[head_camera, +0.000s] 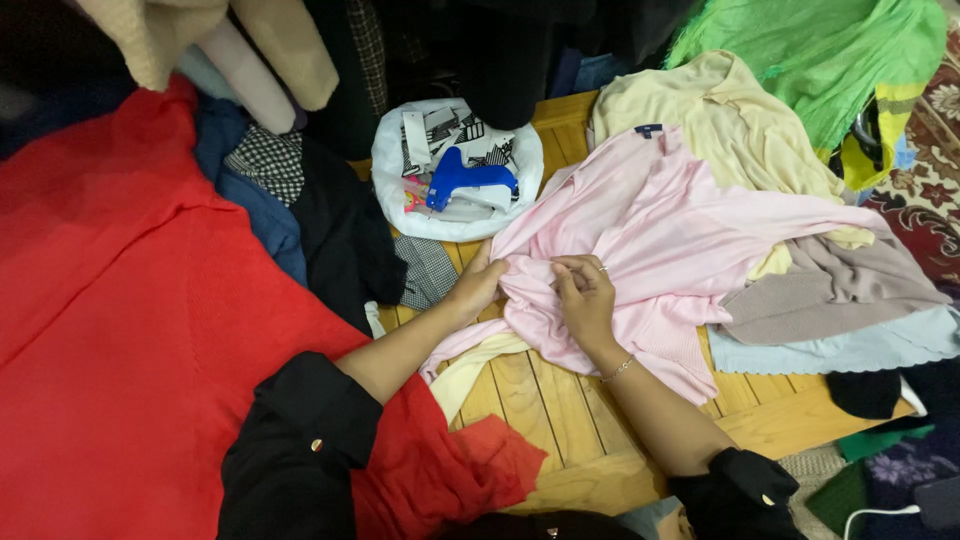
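Nearest the camera, black sleeves (300, 440) with small buttons framed the lower frame. Both hands met at the centre on a pink top (650, 230) spread over the slatted wooden tabletop (560, 400). The left hand (478, 283) gripped a bunched fold; the right hand (585, 295) pinched the soft knit between fingertips. Judged from this, gathering the thin, slippery fabric evenly would keep it from twisting. A cream top (720, 120) lay beneath, red cloth (120, 300) at left, and a blue plastic tagging gun (465, 178) in a white bag at upper centre.
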